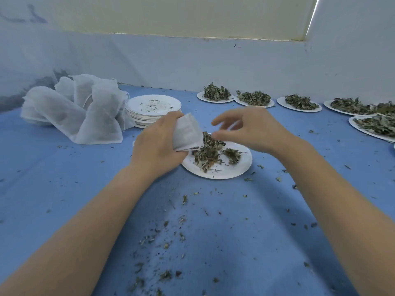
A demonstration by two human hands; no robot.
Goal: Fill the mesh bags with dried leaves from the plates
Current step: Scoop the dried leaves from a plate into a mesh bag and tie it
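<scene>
My left hand (158,144) grips a white mesh bag (187,133), its mouth tilted down toward the dried leaves (210,153) on a white plate (226,171) at the table's middle. My right hand (250,129) hovers just above the plate's far side, fingers loosely curled and blurred, close to the bag's mouth; whether it pinches leaves I cannot tell. Several filled mesh bags (85,112) lie heaped at the far left.
A stack of used white plates (152,108) stands beside the bag heap. Several plates piled with dried leaves (254,99) line the far right along the wall. Leaf crumbs are scattered over the blue tablecloth (64,178).
</scene>
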